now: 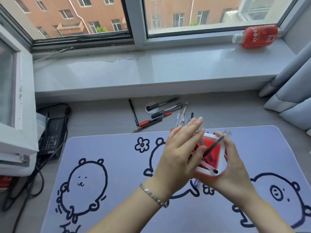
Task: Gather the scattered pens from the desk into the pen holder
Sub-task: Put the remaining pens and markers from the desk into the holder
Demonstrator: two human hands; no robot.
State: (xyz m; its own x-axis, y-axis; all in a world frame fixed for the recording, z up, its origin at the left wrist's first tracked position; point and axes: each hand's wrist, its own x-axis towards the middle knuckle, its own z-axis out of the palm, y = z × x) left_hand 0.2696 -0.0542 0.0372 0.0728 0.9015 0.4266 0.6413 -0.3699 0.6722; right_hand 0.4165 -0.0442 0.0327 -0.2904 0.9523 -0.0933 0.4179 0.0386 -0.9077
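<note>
Right hand [235,167] grip clamped on pen holder [212,158] — left hand [178,152] fingers apart, above it.

Glossy windowsill [168,68] — matt desk mat [117,207]

Both forearms reached in from the bottom edge and converged. The left hand [180,153] was spread flat, fingers extended together and angled up to the right, a bracelet on its wrist. The right hand [234,169] curled, thumb up, cupping from the right.
</note>
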